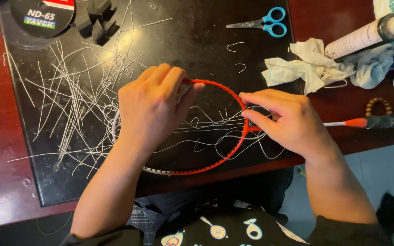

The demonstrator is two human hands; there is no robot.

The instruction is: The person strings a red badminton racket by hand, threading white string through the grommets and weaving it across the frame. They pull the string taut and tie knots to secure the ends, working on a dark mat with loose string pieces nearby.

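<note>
A: What lies at the far left of the bench [5, 173]?

B: A black mat [197, 41] covers most of the dark red top. On its left part is a scatter of cut white string pieces [69, 114], and above them a string reel [42, 16] with some black foam bits [94, 18] beside it.

A: And the left hand [149, 107]?

B: It rests over the top left of the racket frame [215, 157], an orange-red hoop with a white stretch at its left. The grip is closed on the rim: fingers curled over it, thumb pressed against the inside edge.

A: Where is the frame itself?

B: Flat on the mat, in the middle, between both hands. A few loose strings [206, 127] trail across its open head.

A: The right hand [288, 120]?

B: At the frame's right end, where the hoop meets the shaft [349, 122]. Its grip is pinched together, fingertips and thumb meeting at the throat; whether they nip the frame or a string there, I cannot tell.

A: Farther right?

B: Blue-handled scissors [263, 23] up top, crumpled white tissues [306, 66], a white tube [370, 34], and a wooden bead bracelet [379, 105] near the shaft.
</note>
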